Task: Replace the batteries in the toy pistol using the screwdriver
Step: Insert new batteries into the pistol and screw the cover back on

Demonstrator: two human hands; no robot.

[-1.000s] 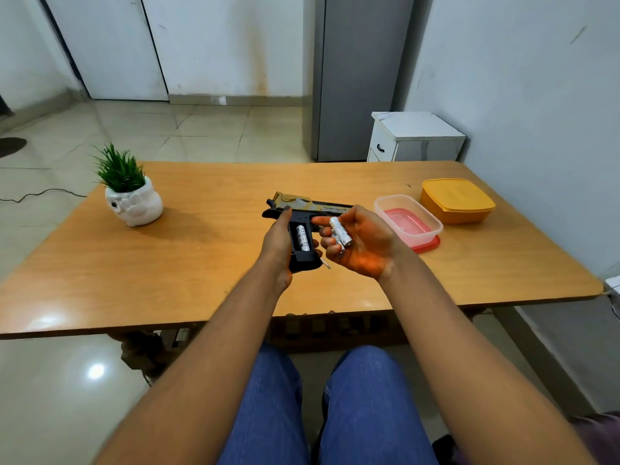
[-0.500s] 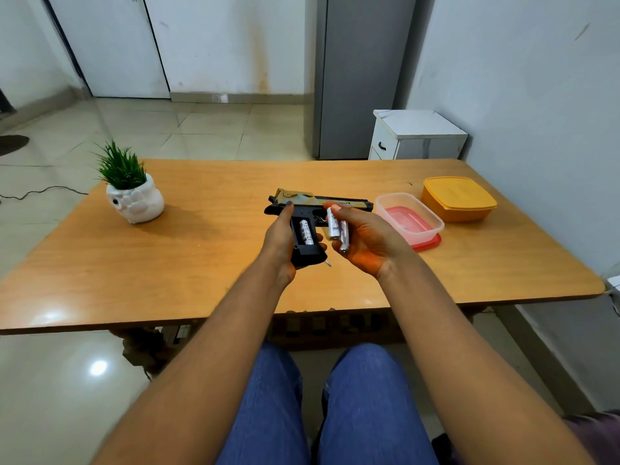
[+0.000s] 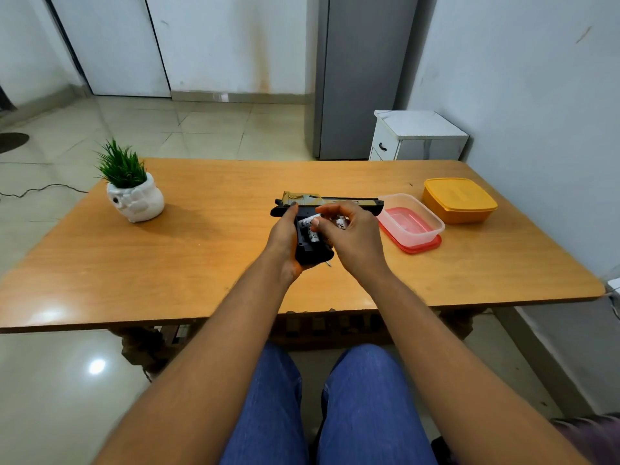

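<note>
Black and tan, the pistol (image 3: 327, 203) sits above the middle of the worktop (image 3: 208, 263), barrel pointing right, grip toward the person with its battery bay open. Left hand (image 3: 285, 241) wraps the grip from the left side, thumb up near the hammer end. Right hand (image 3: 352, 236) pinches a white battery (image 3: 308, 220) between thumb and forefinger at the top of the bay; another battery (image 3: 313, 235) lies in the bay below it, and a third (image 3: 341, 224) shows tucked against the right palm. A thin metal tip pokes out under the grip's butt; what it is cannot be told. Right of the pistol stands a clear tub (image 3: 414, 219) on a red lid (image 3: 419, 247), with an orange box (image 3: 459, 199) farther right. Far left stands a white plant pot (image 3: 136, 199).
</note>
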